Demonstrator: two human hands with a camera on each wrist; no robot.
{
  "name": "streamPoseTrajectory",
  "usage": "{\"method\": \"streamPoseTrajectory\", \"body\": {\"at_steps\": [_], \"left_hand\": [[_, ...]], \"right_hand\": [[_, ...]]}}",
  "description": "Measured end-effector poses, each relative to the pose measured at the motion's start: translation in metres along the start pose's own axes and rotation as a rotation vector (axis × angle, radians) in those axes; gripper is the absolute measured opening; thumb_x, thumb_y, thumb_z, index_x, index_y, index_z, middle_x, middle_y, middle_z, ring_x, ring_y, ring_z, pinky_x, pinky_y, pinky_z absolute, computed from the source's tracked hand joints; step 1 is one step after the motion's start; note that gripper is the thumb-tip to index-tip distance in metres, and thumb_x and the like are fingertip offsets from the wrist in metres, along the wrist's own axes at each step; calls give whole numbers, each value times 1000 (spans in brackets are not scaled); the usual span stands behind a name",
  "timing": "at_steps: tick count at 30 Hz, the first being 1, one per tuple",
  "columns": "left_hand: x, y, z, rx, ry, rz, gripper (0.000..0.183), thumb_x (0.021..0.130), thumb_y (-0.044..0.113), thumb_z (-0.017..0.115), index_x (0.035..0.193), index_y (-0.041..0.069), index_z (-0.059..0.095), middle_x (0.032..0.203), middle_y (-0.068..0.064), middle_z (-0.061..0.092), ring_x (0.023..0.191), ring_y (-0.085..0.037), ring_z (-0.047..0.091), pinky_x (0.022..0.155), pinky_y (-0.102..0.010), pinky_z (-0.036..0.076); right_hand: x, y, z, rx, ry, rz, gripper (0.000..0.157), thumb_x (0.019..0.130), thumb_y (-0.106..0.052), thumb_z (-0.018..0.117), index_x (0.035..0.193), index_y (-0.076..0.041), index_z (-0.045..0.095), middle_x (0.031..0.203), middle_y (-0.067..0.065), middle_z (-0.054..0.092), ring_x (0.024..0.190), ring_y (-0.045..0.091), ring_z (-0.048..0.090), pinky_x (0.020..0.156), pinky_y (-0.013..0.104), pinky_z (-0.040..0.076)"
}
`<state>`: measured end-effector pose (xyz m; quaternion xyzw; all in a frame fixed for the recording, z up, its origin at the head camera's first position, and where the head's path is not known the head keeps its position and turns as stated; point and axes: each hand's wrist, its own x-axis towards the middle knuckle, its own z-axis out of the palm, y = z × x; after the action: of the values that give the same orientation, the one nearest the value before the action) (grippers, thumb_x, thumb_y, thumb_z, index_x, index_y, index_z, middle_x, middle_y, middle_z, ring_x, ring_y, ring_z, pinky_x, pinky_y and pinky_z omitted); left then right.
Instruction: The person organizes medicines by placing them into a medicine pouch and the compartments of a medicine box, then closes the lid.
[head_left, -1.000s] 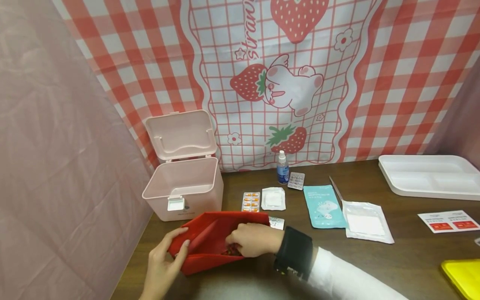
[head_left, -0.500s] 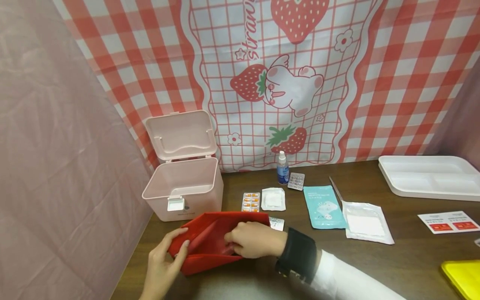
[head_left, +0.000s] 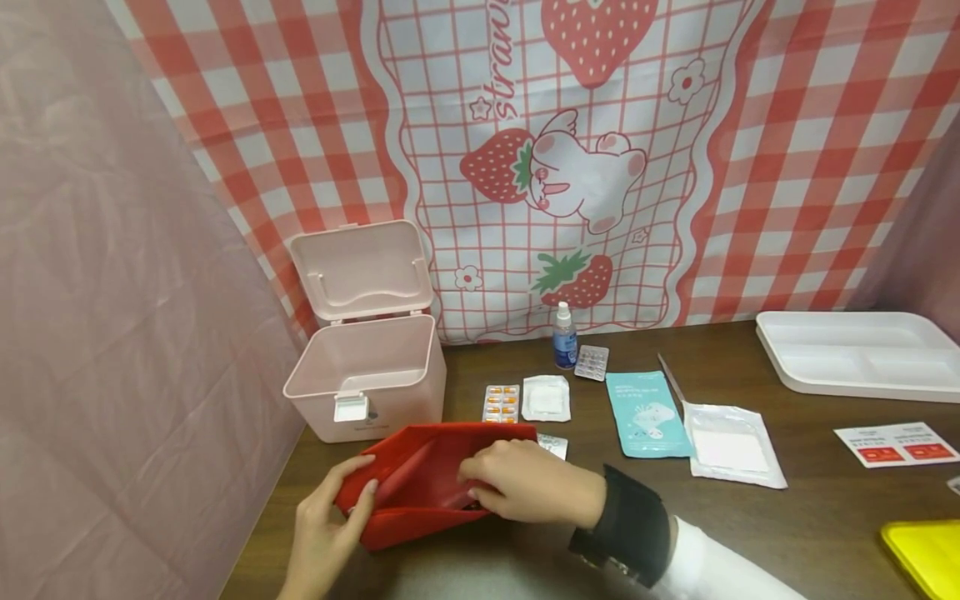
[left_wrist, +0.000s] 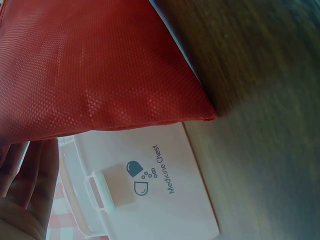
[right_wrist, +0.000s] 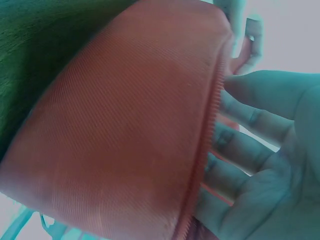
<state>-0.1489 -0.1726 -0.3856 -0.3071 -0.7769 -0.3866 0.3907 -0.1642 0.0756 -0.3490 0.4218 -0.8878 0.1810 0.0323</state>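
Note:
A red zippered fabric pouch (head_left: 427, 527) stands with its mouth open above the table's near edge. My left hand (head_left: 322, 517) grips its left end, thumb on the near side; in the left wrist view the fingers (left_wrist: 40, 180) reach behind the pouch. My right hand (head_left: 528, 483) is at the right part of the mouth. In the right wrist view its loosely bent fingers (right_wrist: 240, 150) dip past the zipper into the pouch, and the thumb lies at the zipper edge. The fingertips are hidden, and a small dark thing in the pouch below them is unclear.
Behind the pouch are an open pink medicine chest (head_left: 375, 375), capsule blister (head_left: 501, 402), gauze packet (head_left: 546, 398), spray bottle (head_left: 565, 337) and tablet blister (head_left: 592, 363). Rightward lie a teal packet (head_left: 648, 414), tweezers (head_left: 670, 377), dressing packet (head_left: 733, 446), white tray (head_left: 862, 354) and yellow item (head_left: 926, 554).
My right hand has shifted slightly right within the pouch mouth. A dark red-green thing seen under its fingers at first is now mostly out of sight. The left hand and pouch stay put.

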Motion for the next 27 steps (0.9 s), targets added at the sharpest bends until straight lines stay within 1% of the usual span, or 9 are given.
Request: {"method": "streamPoseTrajectory", "body": {"at_steps": [3, 8, 10, 16, 20, 22, 27], "left_hand": [[0, 0, 0, -3, -1, -2, 31, 71, -12, 67, 100, -5, 62, 87, -17, 67, 74, -12, 63, 70, -11, 45], [0, 0, 0, -1, -1, -7, 35, 68, -15, 67, 101, -5, 62, 87, -17, 67, 75, -10, 63, 70, -11, 45], [0, 0, 0, 3, -2, -10, 39, 64, -18, 67, 101, -5, 62, 87, -16, 67, 74, -8, 62, 68, -11, 45], [0, 0, 0, 3, -5, -17, 42, 62, -20, 66, 101, -5, 62, 86, -16, 67, 68, -6, 59, 61, -14, 44], [0, 0, 0, -6, -5, -17, 42, 62, -21, 66, 101, -5, 62, 84, -16, 66, 61, -5, 53, 55, -14, 41], [0, 0, 0, -8, -6, -19, 42, 62, -21, 66, 101, -5, 62, 84, -16, 66, 61, -5, 52, 54, -15, 40], [-1, 0, 0, -8, -7, -21, 42, 62, -21, 66, 101, -5, 62, 83, -15, 66, 60, -4, 51, 54, -15, 40]], "right_hand": [[-8, -1, -5, 8, 32, -13, 4, 85, -14, 59, 85, -16, 63, 73, -10, 59, 64, -2, 47, 57, 13, 38], [-23, -2, -14, -40, 101, -12, 9, 85, -16, 61, 92, -18, 65, 80, -11, 62, 72, -1, 53, 64, 17, 44], [-29, -1, -17, -50, 121, 5, 11, 85, -18, 61, 95, -19, 65, 83, -11, 63, 75, 0, 55, 66, 19, 46], [-47, 4, -27, -47, 193, 43, 12, 85, -18, 62, 96, -17, 66, 89, -8, 66, 83, 3, 59, 71, 23, 49], [-57, 11, -33, -29, 210, 79, 12, 85, -16, 62, 97, -15, 67, 92, -6, 67, 86, 5, 61, 73, 26, 51], [-61, 15, -33, -24, 209, 94, 13, 85, -16, 62, 97, -14, 67, 92, -6, 68, 86, 6, 62, 73, 27, 51], [-68, 30, -29, -52, 206, 118, 12, 84, -14, 62, 95, -13, 67, 90, -5, 68, 84, 8, 63, 70, 28, 51]]}}
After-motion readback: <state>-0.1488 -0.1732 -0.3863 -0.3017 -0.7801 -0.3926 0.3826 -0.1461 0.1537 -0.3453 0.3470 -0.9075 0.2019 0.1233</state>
